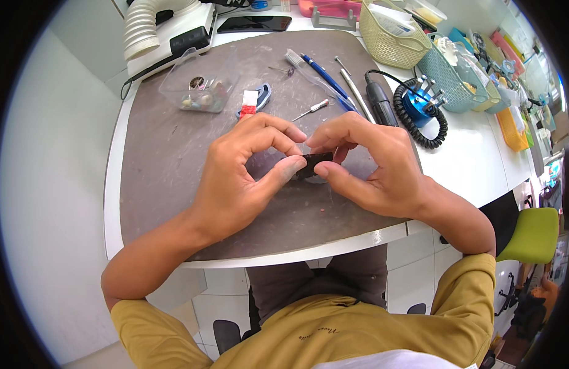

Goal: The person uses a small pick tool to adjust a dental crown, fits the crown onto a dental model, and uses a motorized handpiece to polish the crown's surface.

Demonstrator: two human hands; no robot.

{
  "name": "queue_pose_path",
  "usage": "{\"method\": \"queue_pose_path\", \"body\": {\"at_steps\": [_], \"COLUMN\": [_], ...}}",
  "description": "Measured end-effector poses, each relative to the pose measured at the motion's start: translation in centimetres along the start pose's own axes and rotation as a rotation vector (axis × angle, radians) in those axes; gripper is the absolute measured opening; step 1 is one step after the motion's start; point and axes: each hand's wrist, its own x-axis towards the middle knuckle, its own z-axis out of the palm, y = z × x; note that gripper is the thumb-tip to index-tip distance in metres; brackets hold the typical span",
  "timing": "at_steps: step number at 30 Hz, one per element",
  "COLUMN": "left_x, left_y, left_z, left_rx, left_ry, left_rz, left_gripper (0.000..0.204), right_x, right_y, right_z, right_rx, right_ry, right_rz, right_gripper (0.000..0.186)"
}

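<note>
Above the grey mat [167, 203], my two hands pinch a small dark, flat piece [316, 161] between them. The left hand [232, 169] grips its left end with thumb and fingertips. At the other end, my right hand [383, 157] has its thumb on the near face and its fingers behind. Something pale shows just under the piece, too small to make out. Beyond my left hand lie a blue-grey curved tool [263, 93] and a red-and-white strip [249, 101]. A thin pointed instrument [311, 109] rests past the fingertips.
A clear plastic box [201, 98] with small pieces stands at the back left, near a white hose [140, 31]. Toward the back right lie a toothbrush [296, 61], a blue pen [321, 75], a dark rotary handpiece [381, 101] and a blue bur holder [416, 101]. Baskets [392, 40] line the far right.
</note>
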Motion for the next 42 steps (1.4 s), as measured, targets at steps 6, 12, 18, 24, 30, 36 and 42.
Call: {"method": "queue_pose_path", "body": {"at_steps": [6,12,18,24,30,36,42], "left_x": [0.0,0.1,0.3,0.3,0.8,3.9,3.9], "left_y": [0.3,0.3,0.1,0.6,0.1,-2.8,-6.1], "left_z": [0.0,0.2,0.4,0.1,-1.6,-8.2,-10.4], "left_rx": [0.088,0.058,0.104,0.341,0.200,0.320,0.660], "left_ry": [0.001,0.033,0.041,0.068,0.316,0.610,0.481], "left_rz": [0.079,0.089,0.117,0.341,0.270,0.069,-0.070], "left_gripper": [0.008,0.006,0.009,0.011,0.010,0.009,0.017], "right_x": [0.4,0.5,0.3,0.5,1.3,1.2,0.9], "right_y": [0.0,0.2,-0.4,-0.2,-0.1,-0.1,0.0], "right_z": [0.3,0.5,0.6,0.5,-0.4,-1.6,-1.4], "right_rx": [0.055,0.148,0.109,0.434,0.515,0.466,0.515], "right_ry": [-0.013,0.034,0.015,0.001,0.111,0.101,0.081], "right_rz": [0.067,0.140,0.121,0.433,0.599,0.569,0.550], "right_gripper": [0.019,0.015,0.013,0.012,0.009,0.009,0.006]}}
